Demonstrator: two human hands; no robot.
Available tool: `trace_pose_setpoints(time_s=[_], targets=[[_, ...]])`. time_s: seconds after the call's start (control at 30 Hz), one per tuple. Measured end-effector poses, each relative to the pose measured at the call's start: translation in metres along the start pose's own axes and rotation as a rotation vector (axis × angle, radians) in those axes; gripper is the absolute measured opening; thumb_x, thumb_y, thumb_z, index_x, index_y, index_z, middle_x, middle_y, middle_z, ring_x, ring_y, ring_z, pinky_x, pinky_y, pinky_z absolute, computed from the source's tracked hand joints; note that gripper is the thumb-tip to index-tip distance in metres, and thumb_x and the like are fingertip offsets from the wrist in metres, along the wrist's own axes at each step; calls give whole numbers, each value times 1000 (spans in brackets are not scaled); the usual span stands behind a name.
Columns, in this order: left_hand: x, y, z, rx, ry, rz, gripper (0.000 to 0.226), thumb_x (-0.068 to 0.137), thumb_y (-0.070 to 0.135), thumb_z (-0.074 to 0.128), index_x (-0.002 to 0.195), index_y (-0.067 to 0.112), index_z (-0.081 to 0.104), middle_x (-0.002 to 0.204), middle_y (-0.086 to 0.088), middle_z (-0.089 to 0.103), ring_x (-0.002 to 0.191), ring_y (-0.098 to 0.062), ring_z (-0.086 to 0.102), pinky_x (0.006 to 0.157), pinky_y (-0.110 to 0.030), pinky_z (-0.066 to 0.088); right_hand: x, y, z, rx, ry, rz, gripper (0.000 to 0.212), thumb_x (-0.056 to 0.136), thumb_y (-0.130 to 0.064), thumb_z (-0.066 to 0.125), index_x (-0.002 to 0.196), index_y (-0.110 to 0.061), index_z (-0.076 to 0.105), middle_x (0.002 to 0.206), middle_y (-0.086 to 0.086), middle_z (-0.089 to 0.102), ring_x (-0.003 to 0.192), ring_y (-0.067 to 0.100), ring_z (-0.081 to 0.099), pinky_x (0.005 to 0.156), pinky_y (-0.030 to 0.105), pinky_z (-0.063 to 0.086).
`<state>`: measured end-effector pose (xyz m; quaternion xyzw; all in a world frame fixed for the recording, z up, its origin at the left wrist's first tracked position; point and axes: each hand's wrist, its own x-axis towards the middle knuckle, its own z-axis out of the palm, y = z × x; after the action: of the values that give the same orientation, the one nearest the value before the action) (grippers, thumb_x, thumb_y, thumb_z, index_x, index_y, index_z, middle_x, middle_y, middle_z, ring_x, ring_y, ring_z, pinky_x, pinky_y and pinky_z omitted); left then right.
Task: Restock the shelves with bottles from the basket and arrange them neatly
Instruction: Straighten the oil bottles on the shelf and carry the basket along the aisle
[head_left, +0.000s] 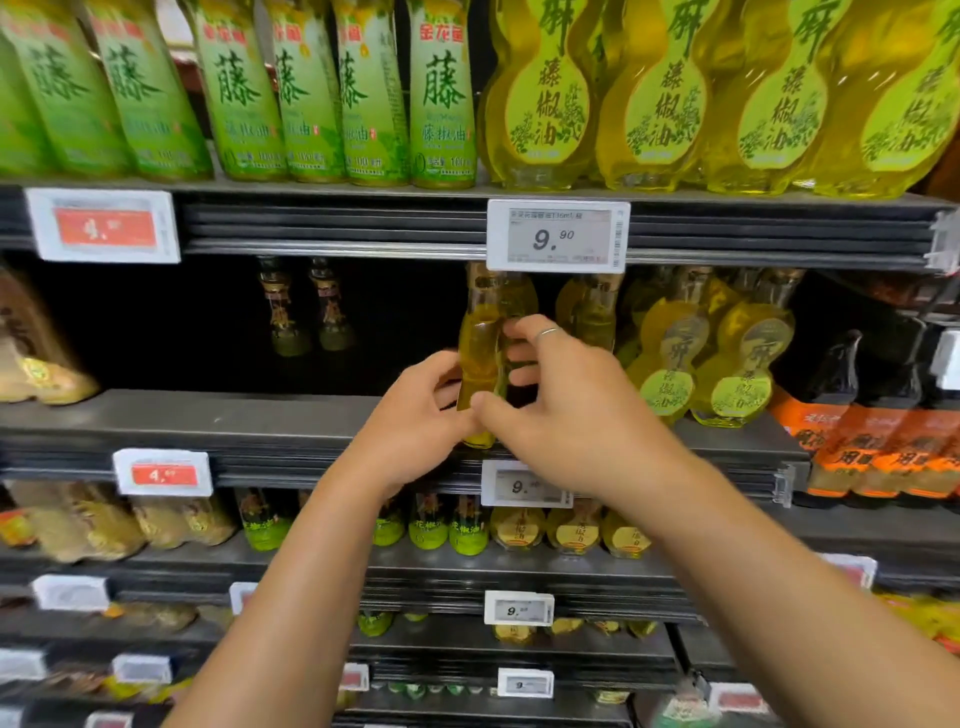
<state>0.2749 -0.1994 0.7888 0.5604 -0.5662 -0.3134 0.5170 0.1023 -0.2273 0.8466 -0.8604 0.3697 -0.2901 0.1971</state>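
Note:
A gourd-shaped bottle of yellow oil (480, 358) stands upright at the front edge of the middle shelf (208, 421). My left hand (415, 421) grips its lower part from the left. My right hand (566, 400), with a ring on one finger, wraps its waist from the right. The bottle's label faces away from me. To its right stand several matching bottles (670, 358) with green labels facing out. No basket is in view.
Two small dark-capped bottles (306, 312) stand far back in the dark gap to the left. A white 9.90 price tag (558, 236) hangs just above the held bottle. Orange-labelled dark bottles (883, 431) fill the right. Green bottles (343, 93) line the upper shelf.

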Motion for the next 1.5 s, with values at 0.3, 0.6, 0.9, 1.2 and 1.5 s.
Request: trace_pose_setpoints(time_s=[0.3,0.6,0.9,1.2,1.5], targets=[[2,-3,8,206,178,64,36,81,17,81,109,32,62,108,8,67,92,0,66,71,-14,54,18,1,44,31,160,112,37,90,-50,70,105,-26,46,95,-4,62,85,13,60,56,15,38],[-4,-12,2,309,262,24,59,76,46,80,129,34,56,117,12,55,99,0,60,78,-23,56,34,14,33,69,32,201,23,100,-37,60,90,-24,44,85,-3,55,72,11,53,55,28,37],[3,-14,6,234,285,44,39,84,26,81,118,33,61,110,22,65,105,9,60,86,-23,58,1,16,29,-26,26,93,49,95,-42,64,131,-20,37,84,-11,57,67,4,59,44,17,40],[12,-15,13,338,342,54,33,81,29,84,106,33,62,99,19,66,92,10,61,67,-1,46,-28,62,14,106,445,225,42,82,-43,79,108,-28,50,87,-10,58,72,6,60,58,11,42],[16,-12,15,414,413,3,45,81,35,83,119,26,59,107,12,61,91,0,63,72,-12,50,-5,74,28,-36,330,267,48,84,-47,77,111,-19,49,90,0,63,84,21,63,65,32,52]])
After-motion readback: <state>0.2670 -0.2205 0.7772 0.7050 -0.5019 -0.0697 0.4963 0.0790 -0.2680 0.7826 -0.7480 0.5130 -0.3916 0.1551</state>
